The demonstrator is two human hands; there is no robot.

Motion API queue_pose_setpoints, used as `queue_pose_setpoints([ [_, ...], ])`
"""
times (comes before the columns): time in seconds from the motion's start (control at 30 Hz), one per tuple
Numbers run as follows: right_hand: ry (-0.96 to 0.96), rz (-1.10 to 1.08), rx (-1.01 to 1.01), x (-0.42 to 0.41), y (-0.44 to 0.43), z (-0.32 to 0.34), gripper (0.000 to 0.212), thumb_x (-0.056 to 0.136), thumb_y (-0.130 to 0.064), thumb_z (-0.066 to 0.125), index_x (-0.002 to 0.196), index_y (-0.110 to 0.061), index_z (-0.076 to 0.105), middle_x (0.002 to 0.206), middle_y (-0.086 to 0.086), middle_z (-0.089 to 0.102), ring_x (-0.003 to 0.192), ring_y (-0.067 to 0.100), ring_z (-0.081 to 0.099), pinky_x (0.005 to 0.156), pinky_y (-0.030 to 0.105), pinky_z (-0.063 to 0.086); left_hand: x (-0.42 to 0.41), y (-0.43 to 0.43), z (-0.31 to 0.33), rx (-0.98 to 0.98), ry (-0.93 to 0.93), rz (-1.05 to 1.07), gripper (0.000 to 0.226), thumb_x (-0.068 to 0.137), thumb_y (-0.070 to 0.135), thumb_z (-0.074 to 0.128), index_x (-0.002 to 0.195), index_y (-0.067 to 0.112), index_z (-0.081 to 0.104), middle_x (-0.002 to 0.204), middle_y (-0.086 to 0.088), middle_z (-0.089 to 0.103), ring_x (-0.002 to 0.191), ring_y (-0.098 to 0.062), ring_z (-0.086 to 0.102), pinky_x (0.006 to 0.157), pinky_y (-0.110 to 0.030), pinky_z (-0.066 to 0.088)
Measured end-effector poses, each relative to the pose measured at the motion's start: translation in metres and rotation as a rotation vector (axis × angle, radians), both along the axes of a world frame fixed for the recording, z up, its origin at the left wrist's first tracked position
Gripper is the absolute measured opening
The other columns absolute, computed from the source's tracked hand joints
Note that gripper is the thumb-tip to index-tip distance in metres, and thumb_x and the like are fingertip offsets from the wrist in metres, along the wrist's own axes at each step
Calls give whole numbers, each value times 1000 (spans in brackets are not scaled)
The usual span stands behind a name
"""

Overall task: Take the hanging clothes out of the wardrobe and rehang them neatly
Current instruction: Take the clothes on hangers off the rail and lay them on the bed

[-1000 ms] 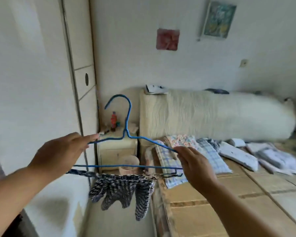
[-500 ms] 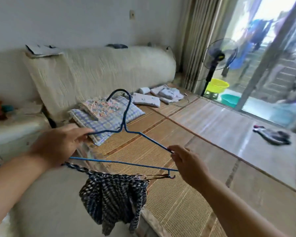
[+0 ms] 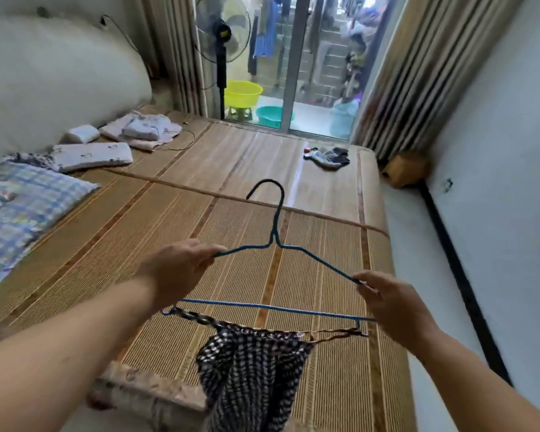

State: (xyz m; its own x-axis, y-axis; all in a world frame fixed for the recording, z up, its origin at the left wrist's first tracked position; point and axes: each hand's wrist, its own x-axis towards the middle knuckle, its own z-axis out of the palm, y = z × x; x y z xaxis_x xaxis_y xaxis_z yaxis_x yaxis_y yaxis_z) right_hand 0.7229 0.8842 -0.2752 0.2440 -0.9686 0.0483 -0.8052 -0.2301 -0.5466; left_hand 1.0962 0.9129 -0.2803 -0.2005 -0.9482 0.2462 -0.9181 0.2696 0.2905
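I hold a blue wire hanger out over the bed, its hook pointing away from me. My left hand pinches the hanger's left shoulder and my right hand pinches its right shoulder. A black-and-white checked garment hangs by thin straps from the hanger's lower bar and droops toward the bed's near edge. The wardrobe is out of view.
The bed's woven straw mat lies below the hanger. Pillows and folded cloths line its left side; dark socks lie at the far end. A standing fan, yellow basin and glass door stand beyond. A white wall is at right.
My view has swung right, from the wardrobe door and nightstand across to the bed and glass door. Both hands kept their hold, carrying the hanger and garment over the mat.
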Motion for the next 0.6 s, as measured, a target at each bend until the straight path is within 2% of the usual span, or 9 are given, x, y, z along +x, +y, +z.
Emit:
queue_pose_setpoints([
  [0.03,-9,-43,13,-22,-8,-5,22,92,-17,57,110,-21,68,94,-9,66,83,9,62,70,19,50,-23,-19,-7,31,22,-7,29,97,26,48,121,39,59,90,6,66,65,-13,62,47,-19,42],
  [0.1,-1,-86,42,-60,-28,-15,23,93,-16,55,111,-21,68,94,-9,64,85,10,60,68,12,42,-65,-51,-20,89,60,16,31,99,30,43,124,40,58,99,9,65,75,-14,64,57,-29,52],
  [0.17,7,-108,75,-95,-52,-25,24,93,-16,54,112,-22,68,95,-10,64,89,11,61,69,12,41,-107,-85,-34,143,61,53,32,99,36,38,125,43,55,106,11,63,85,-13,63,68,-34,55],
  [0.27,-4,-144,143,-134,-89,-38,24,94,-15,54,111,-23,68,93,-10,65,90,15,63,75,23,48,-158,-128,-51,231,105,118,32,100,37,37,126,43,55,104,11,61,88,-13,59,67,-28,49],
  [0.37,26,-185,169,-163,-129,-55,24,94,-14,53,108,-24,69,89,-4,68,84,20,63,72,30,49,-197,-167,-64,310,131,165,32,100,39,36,124,44,56,95,12,55,86,-13,56,70,-30,48],
  [0.47,29,-221,154,-178,-168,-73,24,94,-15,53,110,-22,68,98,3,71,88,24,63,73,30,47,-217,-204,-70,329,141,188,32,100,38,37,124,44,57,95,11,53,86,-15,56,73,-32,50],
  [0.6,13,-254,157,-181,-217,-105,26,95,-13,50,115,-17,67,103,5,68,84,16,53,73,25,39,-224,-256,-98,348,143,209,32,101,35,37,123,41,58,100,7,58,87,-17,57,78,-40,53],
])
